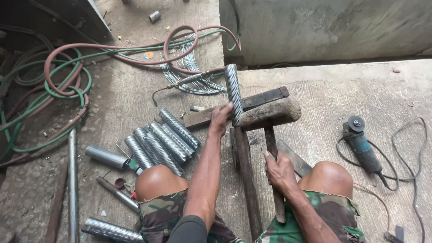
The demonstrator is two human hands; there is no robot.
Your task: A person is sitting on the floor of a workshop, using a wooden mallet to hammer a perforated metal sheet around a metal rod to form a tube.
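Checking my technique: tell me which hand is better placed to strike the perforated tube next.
Right. The right hand grips the wooden mallet by its handle, head beside the perforated tube; the left hand steadies the tube.

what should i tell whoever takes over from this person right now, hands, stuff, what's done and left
Left hand grips the perforated metal tube, which lies on the crossed wooden block.
Right hand holds the handle of the wooden mallet; its head sits against the tube.
A pile of similar tubes lies on the floor by the left knee, one more tube lower left.
Angle grinder lies to the right, untouched; hoses coil at the left.
Whether the pile is finished or waiting cannot be told.
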